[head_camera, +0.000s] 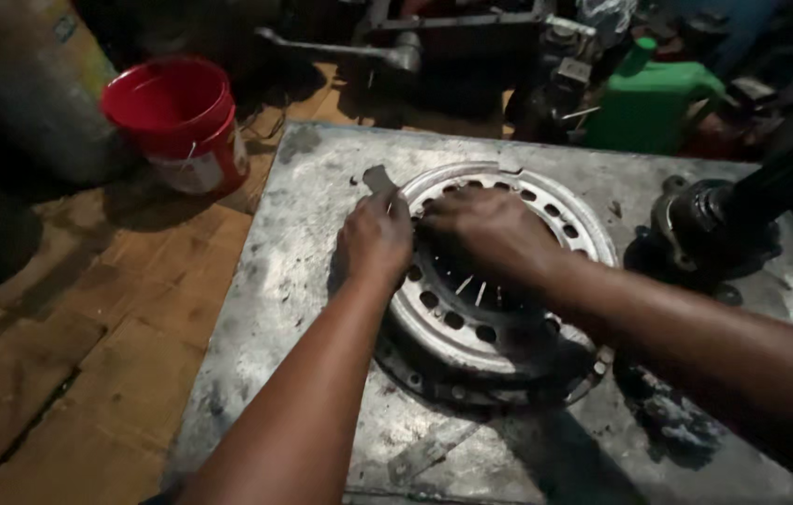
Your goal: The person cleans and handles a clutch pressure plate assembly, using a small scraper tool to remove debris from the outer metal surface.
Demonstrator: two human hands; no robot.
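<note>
Metal clutch plate [499, 299] lies under both hands, left [375, 238] and right [480, 229].

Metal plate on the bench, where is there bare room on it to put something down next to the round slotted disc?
The metal plate is bare along its left side, between the disc and the wooden floor, and along the near edge below the disc. It is crowded on the right, by the dark shaft part, and at the disc's far rim, where the left hand and right hand rest.
</note>
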